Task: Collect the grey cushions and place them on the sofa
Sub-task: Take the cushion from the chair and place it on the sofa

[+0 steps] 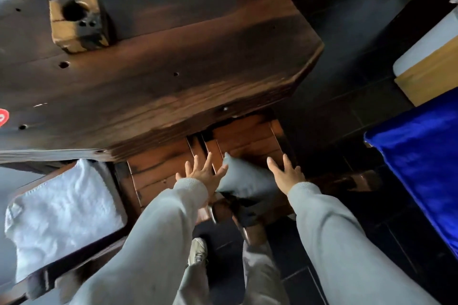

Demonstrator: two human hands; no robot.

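Below the near edge of a dark wooden desk (158, 62), a person's two hands reach down toward a grey cushion (244, 181) that lies on the slatted seat of a wooden chair (247, 136) tucked partly under the desk. The left hand (202, 172) presses its spread fingers against the cushion's left side, and the right hand (286, 173) lies open against its right side, fingers extended. Neither grip has closed; both are wide, flanking the cushion as if to squeeze it between the palms, which suits a soft, bulky thing better than a pinch would. Both arms wear pale grey sleeves, and the cushion is close to the same grey, so its lower edge is hard to separate from shadow. It appears to be the step of picking up a cushion; no sofa can be told for certain in this view, though a bright blue covered surface (421, 151) shows at the right. A second chair (67, 208) at the left carries a white towel-like pad. On the desk stands a small wooden block holder (76, 22) with a round hole. A red sticker (3, 116) at the desk's left edge is cut off and unreadable; no other writing or brand shows. The floor (347, 44) is dark tile.
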